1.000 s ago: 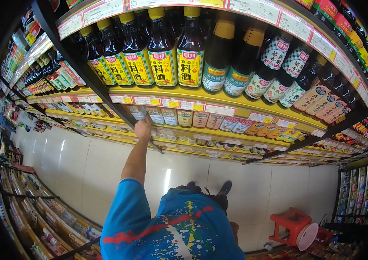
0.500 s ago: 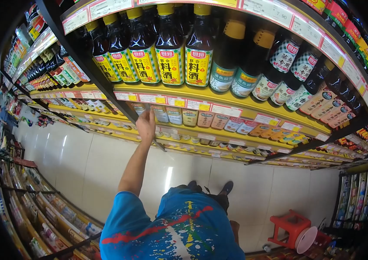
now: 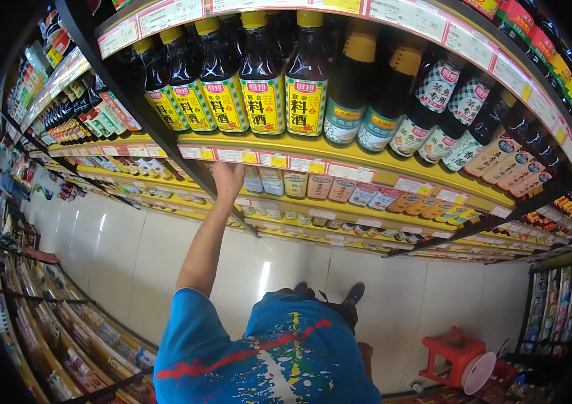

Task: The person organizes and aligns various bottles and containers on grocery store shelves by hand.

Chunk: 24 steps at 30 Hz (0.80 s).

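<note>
My left hand (image 3: 227, 178) reaches into the second shelf, under the price strip (image 3: 272, 160). Its fingertips are hidden behind the strip, so what they touch does not show. Just right of it stand pale-labelled bottles (image 3: 272, 181) in a row. Above, dark bottles with yellow labels (image 3: 306, 104) and yellow caps line the upper shelf, beside dark bottles with teal labels (image 3: 377, 128). Of my right arm, only a bit of skin shows at the right side of the blue shirt (image 3: 266, 357); the right hand is out of sight.
A dark shelf post (image 3: 131, 101) slants down just left of my left hand. On the pale floor (image 3: 394, 296) stands a red stool (image 3: 453, 355) with a pink round item (image 3: 479, 374) beside it. Another stocked shelf (image 3: 64, 330) runs along the lower left.
My left hand has moved up and slightly right, and its fingers have gone in under the price strip. The pale-labelled bottle it was at a second ago is now hidden.
</note>
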### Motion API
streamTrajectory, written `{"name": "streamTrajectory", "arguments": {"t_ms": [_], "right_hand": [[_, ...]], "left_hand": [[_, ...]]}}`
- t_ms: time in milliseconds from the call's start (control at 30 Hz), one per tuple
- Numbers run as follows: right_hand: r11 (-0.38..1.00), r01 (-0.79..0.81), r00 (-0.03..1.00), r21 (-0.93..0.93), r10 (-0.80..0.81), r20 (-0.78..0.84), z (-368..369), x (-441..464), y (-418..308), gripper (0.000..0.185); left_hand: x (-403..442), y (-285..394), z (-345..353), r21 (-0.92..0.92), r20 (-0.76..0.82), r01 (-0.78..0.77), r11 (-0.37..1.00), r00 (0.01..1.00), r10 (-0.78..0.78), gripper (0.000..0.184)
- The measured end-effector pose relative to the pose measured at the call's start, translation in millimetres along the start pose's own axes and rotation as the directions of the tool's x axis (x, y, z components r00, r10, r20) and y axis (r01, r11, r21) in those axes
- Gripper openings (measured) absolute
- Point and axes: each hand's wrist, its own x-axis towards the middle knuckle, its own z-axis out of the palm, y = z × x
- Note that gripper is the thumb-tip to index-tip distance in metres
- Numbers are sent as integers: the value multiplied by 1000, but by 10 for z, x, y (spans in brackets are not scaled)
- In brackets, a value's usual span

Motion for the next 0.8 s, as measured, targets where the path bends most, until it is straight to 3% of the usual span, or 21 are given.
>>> {"name": "streamTrajectory", "arguments": {"t_ms": [33,67,100,133,167,200,233,267,300,800], "right_hand": [[1000,-1,1000,3,1,-1,-19,8,12,15],[953,102,994,-286,-87,63,-45,-27,-43,14],[814,209,977,-543,-151,149,-44,-74,-104,13],[815,208,977,-542,-149,150,-49,33,60,13],[948,81,992,-309,-46,120,-123,362,526,12],[997,-58,991,-51,64,117,-162,537,777,12],[997,-58,991,-49,64,118,-120,343,524,12],[946,114,990,-305,-81,120,-51,-14,50,12],[801,269,963,-535,-218,159,-11,-206,-205,13],[745,302,951,-595,-195,238,22,-3,-285,15]], "left_hand": [[34,1,7,11,48,17,1000,999,-18,24],[65,2,18,11,50,16,1000,999,-16,24],[95,1,23,18,38,-42,999,998,41,23],[112,5,20,26,26,-100,995,995,99,22],[119,9,12,26,27,-101,995,995,101,22],[126,9,1,45,56,-89,995,995,86,22],[134,8,-8,64,85,-78,995,994,72,21],[139,-6,-13,64,86,-80,995,994,74,21],[142,-31,-14,49,89,-79,996,993,75,21],[128,8,-33,9,31,-58,998,998,57,20]]}}
